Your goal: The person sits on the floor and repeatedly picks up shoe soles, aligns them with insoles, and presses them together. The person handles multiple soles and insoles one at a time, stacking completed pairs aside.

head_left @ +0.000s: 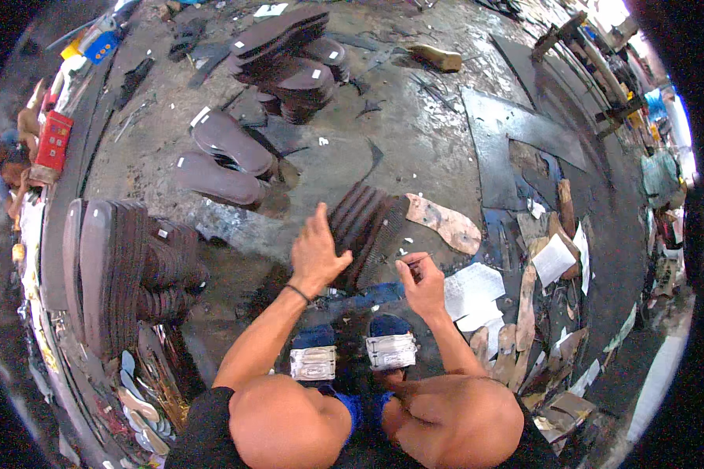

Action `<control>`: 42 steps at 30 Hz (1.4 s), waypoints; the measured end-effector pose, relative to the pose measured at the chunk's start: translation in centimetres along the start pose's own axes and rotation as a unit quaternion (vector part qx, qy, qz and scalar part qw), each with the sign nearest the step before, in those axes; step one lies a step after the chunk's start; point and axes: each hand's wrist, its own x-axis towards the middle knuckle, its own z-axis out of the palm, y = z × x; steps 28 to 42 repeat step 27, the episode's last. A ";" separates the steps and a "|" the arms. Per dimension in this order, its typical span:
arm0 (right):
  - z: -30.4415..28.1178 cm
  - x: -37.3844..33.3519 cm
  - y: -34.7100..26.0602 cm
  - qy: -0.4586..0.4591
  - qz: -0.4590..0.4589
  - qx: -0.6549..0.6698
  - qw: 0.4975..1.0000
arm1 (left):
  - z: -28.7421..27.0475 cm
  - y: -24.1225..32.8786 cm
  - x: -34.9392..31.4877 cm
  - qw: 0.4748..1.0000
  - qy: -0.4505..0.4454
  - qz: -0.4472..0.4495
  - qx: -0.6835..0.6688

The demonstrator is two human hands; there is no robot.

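Note:
My left hand (316, 254) is open, its thumb and fingers spread, at the left side of a bundle of dark brown shoe soles (360, 227). The soles stand on edge, packed close together, on the floor before my feet. Whether the left fingers touch them I cannot tell. To the right of the bundle, my right hand (424, 285) is closed in a pinch on a thin dark stick-like piece, mostly hidden by the fingers. Just beyond that hand lies a pale, stained sole-shaped template (444, 223).
Tall stacks of brown soles (105, 273) stand at left, with another pile (289, 70) at the far side. Two soles (219, 178) lie between. White paper sheets (474, 293), sole-shaped pieces and a dark cut sheet (489, 148) cover the right. Another person (16, 168) is at far left.

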 end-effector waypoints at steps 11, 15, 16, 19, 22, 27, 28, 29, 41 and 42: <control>5.5 4.9 6.2 0.008 -0.024 -0.069 0.997 | 1.8 -2.6 -1.0 0.991 -0.020 -0.102 -0.088; 5.2 9.2 7.7 0.049 0.059 -0.129 0.989 | -1.2 -4.2 0.7 0.926 -0.031 -0.169 -0.335; 5.2 10.1 8.1 0.035 0.077 -0.133 0.987 | -0.8 -4.6 0.9 0.909 -0.028 -0.159 -0.384; 7.4 10.9 6.7 0.000 0.103 -0.038 0.994 | 1.0 -8.0 0.4 0.859 -0.041 -0.173 -0.480; 3.3 10.5 9.1 0.082 0.099 0.089 0.988 | 0.5 -3.3 1.0 0.797 -0.159 -0.199 -0.548; -4.9 8.4 11.3 0.092 -0.003 -0.106 0.990 | 6.9 -2.8 2.6 0.926 -0.215 -0.090 -0.297; -4.9 8.4 11.3 0.092 -0.003 -0.106 0.990 | 6.9 -2.8 2.6 0.926 -0.215 -0.090 -0.297; -4.9 8.4 11.3 0.092 -0.003 -0.106 0.990 | 6.9 -2.8 2.6 0.926 -0.215 -0.090 -0.297; -4.9 8.4 11.3 0.092 -0.003 -0.106 0.990 | 6.9 -2.8 2.6 0.926 -0.215 -0.090 -0.297; -4.9 8.4 11.3 0.092 -0.003 -0.106 0.990 | 6.9 -2.8 2.6 0.926 -0.215 -0.090 -0.297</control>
